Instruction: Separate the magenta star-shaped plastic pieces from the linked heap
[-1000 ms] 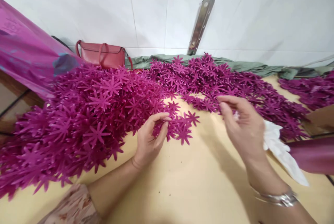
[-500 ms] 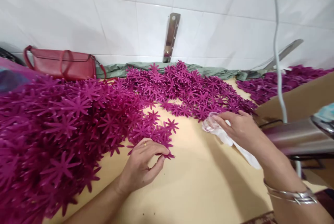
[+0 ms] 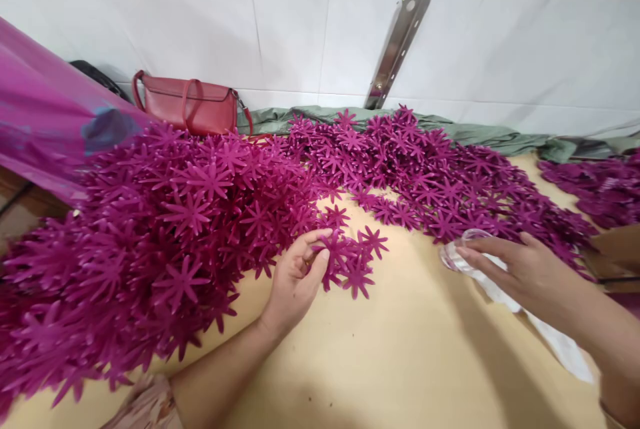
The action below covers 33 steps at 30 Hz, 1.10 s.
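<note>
Over the worktop (image 3: 395, 349), our left grip (image 3: 297, 275) pinches a flower (image 3: 340, 252) edgewise, baring its centre; our right grip (image 3: 533, 275) touches transparent plastic (image 3: 450, 257), closure unclear.

The flowers (image 3: 186, 212) look like thin, smooth plastic with a slight sheen. At upper left, a sheet (image 3: 40, 102) looks like slick plastic; the bag (image 3: 213, 109) looks like smooth, softly shiny leather. Tiles (image 3: 290, 32) are glossy; the bracket (image 3: 399, 50) is shiny metal. The green cloth (image 3: 490, 137) is crumpled and matt; the tabletop (image 3: 400, 355), smooth, faintly satiny.
</note>
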Tool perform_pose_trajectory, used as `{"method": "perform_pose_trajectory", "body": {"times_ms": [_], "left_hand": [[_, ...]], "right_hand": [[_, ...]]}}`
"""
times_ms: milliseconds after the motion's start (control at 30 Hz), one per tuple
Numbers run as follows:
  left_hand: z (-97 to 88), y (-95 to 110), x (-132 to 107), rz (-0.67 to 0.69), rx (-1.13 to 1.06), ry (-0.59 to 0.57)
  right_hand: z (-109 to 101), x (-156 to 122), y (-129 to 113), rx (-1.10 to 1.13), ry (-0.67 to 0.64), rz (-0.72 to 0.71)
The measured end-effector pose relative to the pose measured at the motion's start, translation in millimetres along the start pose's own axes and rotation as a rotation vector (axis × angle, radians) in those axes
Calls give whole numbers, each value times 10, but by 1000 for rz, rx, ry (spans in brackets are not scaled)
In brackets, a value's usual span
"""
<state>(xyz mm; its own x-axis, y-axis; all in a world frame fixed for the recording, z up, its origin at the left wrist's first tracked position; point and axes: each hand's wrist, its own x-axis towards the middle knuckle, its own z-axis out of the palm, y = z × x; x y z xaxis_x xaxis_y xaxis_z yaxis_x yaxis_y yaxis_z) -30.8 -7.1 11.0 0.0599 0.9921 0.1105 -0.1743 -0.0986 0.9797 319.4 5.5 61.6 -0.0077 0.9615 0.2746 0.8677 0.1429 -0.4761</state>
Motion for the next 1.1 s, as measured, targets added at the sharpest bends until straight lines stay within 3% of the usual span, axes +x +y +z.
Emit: {"method": "perform_pose_trajectory", "body": {"times_ms": [100,200,300,433,533,667,767,867,967,1100], "left_hand": [[-4,-1,36,-53,-78,29],[-19,21,42,-76,-85,37],[-53,41,30,-86,-49,23],[-100,-8,22,-117,-157,33],[-110,-48,33,-162,-255,97],[-91,-19,78,-160,-293,77],[-70,21,91,-141,-301,67],[-59,36,76,-117,-294,82],[-61,36,69,-97,-275,105],[-61,43,75,-121,-250,103]], "right_hand": [[-220,28,-94,-160,-141,-37],[-227,-40,-387,-195,54,-96],[130,-169,-888,-57,146,-311],[877,-305,-1444,-105,-45,-694],[1221,-363,-1549,-188,-32,-761],[1267,-335,-1413,-79,77,-818],[1183,-279,-1327,121,146,-749],[1124,-269,-1358,291,192,-564],[1149,-287,-1473,475,163,-291],[1255,-272,-1606,889,6,115]]}}
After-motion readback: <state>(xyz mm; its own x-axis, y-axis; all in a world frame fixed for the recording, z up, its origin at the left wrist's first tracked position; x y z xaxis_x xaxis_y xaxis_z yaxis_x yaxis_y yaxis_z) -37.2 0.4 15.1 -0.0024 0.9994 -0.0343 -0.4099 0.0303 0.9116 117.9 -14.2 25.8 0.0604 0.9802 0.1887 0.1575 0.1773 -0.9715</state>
